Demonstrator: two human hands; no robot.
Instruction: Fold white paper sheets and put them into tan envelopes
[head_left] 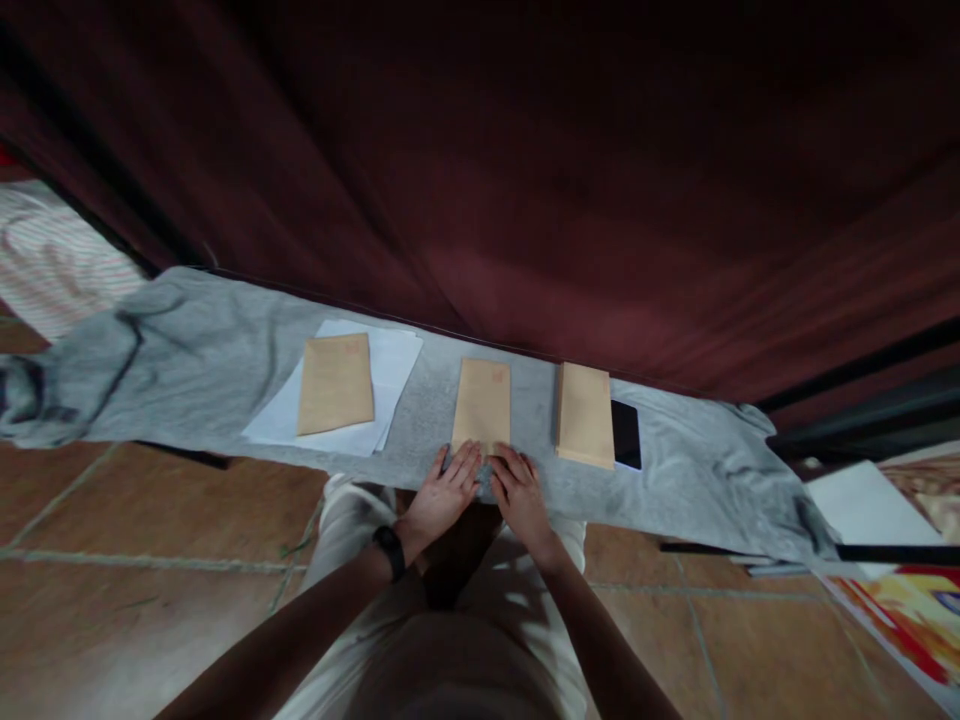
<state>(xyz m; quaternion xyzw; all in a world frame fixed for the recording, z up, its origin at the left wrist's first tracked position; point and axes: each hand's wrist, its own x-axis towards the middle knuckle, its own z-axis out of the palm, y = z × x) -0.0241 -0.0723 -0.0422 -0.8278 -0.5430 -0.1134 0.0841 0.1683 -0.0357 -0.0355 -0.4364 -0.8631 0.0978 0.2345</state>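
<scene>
A brown paper envelope [482, 400] lies lengthwise on the grey cloth in front of me, a small reddish mark near its far right corner. My left hand [451, 482] rests palm down on its near end, fingers stretched out; a dark band circles that wrist. Beside it, my right hand [519, 492] touches the same end at the right corner, fingers apart and slightly bent. The fingers cover the envelope's near edge. To the left, another brown envelope [335, 385] lies on white paper sheets [394, 372]. On the right sits a stack of brown envelopes [585, 415].
A dark-screened phone [627, 435] lies partly under the envelope stack. Grey cloth [690, 460] covers the long narrow bench, its near edge against my legs. A dark red curtain [480, 270] hangs behind. White and colourful printed items [911, 610] are at the far right, above the tiled floor.
</scene>
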